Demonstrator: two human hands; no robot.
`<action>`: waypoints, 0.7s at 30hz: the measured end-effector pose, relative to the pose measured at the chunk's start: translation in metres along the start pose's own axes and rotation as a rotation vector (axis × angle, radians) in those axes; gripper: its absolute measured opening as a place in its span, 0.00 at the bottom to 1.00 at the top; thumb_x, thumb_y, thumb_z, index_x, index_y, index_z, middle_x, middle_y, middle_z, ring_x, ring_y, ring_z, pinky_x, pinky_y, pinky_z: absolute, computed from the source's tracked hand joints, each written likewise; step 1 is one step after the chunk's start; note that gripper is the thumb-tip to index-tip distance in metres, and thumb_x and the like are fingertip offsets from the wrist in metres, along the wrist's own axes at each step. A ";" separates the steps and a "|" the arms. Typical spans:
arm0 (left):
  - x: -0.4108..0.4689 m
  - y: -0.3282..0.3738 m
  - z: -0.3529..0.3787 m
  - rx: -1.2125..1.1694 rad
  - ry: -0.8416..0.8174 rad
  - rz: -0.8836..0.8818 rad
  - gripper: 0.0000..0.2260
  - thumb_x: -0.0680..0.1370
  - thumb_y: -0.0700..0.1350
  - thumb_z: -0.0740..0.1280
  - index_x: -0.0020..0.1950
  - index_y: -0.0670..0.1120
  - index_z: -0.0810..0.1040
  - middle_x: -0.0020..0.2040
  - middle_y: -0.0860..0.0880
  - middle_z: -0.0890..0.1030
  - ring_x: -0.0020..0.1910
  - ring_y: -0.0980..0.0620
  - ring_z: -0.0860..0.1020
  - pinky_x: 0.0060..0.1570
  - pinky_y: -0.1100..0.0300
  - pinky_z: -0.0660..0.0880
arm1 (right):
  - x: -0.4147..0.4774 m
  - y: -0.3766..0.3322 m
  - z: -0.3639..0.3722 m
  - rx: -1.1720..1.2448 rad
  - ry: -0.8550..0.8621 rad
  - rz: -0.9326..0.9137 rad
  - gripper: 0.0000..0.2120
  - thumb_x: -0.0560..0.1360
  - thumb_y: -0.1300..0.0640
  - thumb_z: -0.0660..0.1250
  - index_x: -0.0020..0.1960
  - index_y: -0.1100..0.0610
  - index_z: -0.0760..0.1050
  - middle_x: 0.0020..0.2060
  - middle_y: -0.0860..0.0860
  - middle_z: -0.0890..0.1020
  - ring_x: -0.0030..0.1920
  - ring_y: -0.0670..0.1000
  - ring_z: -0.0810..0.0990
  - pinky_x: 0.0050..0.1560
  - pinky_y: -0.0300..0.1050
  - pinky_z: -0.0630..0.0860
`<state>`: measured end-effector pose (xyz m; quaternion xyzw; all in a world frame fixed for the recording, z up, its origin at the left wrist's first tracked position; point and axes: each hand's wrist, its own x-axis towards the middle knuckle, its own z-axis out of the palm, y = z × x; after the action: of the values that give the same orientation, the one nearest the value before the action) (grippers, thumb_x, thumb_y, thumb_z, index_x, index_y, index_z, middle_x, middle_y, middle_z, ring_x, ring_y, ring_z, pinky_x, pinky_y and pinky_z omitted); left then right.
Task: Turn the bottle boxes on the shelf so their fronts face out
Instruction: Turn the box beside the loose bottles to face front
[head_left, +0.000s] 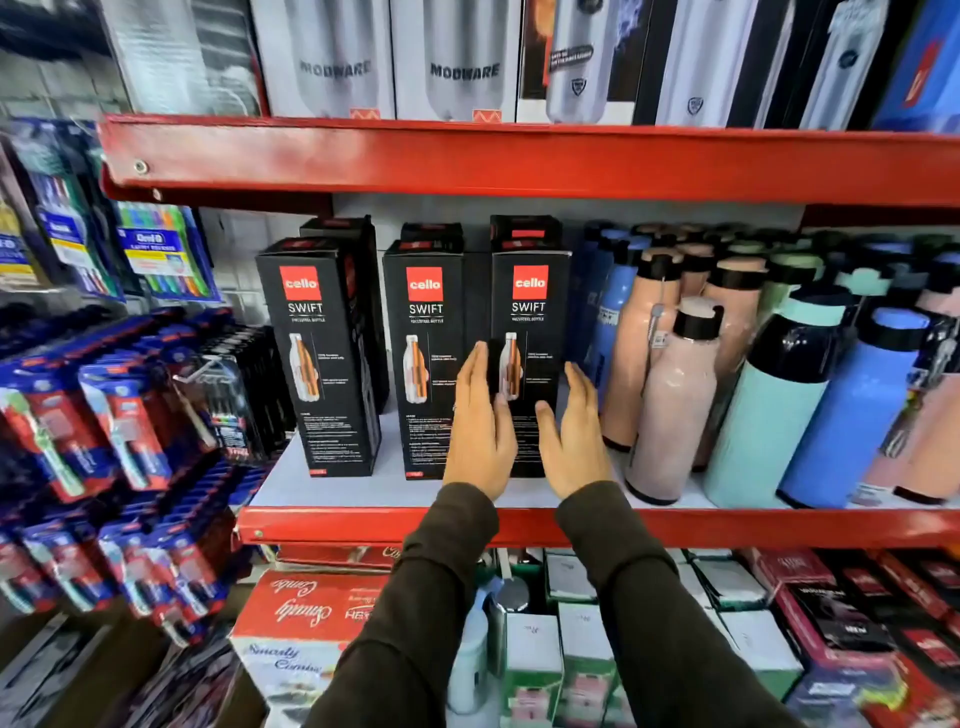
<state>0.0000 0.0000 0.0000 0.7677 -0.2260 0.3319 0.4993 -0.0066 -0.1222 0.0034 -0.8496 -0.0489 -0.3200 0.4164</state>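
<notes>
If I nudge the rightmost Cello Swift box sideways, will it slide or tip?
Probably tips: the rightmost box is tall on a narrow base. Its stiff card should hold shape. The left hand and right hand flank it low; the pink bottle beside it could topple.

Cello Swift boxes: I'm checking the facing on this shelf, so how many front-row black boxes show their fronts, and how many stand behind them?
Front-row cello Swift boxes, fronts out: 3
Black boxes visible behind them: 3
Total: 6
</notes>
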 end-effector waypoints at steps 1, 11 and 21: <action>0.001 -0.002 0.004 -0.028 0.014 -0.051 0.25 0.84 0.45 0.53 0.80 0.48 0.51 0.80 0.51 0.54 0.78 0.64 0.52 0.72 0.73 0.49 | 0.001 0.003 0.001 0.026 0.003 0.018 0.26 0.81 0.55 0.58 0.77 0.55 0.55 0.76 0.53 0.62 0.75 0.50 0.61 0.72 0.40 0.58; 0.000 -0.011 0.021 -0.421 0.024 -0.495 0.24 0.82 0.57 0.52 0.76 0.51 0.65 0.75 0.51 0.69 0.75 0.55 0.66 0.77 0.55 0.59 | -0.001 0.021 0.014 0.218 -0.057 0.069 0.37 0.74 0.62 0.66 0.65 0.25 0.57 0.64 0.45 0.74 0.65 0.42 0.73 0.65 0.40 0.70; -0.014 -0.001 0.021 -0.577 0.115 -0.464 0.20 0.80 0.58 0.55 0.64 0.53 0.78 0.61 0.53 0.82 0.65 0.55 0.78 0.67 0.54 0.74 | 0.015 0.032 -0.001 0.160 0.005 0.088 0.45 0.55 0.42 0.81 0.67 0.42 0.64 0.59 0.43 0.80 0.60 0.43 0.78 0.58 0.42 0.76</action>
<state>-0.0031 -0.0184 -0.0171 0.6064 -0.1020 0.1753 0.7689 0.0154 -0.1464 -0.0088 -0.8142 -0.0357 -0.2987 0.4966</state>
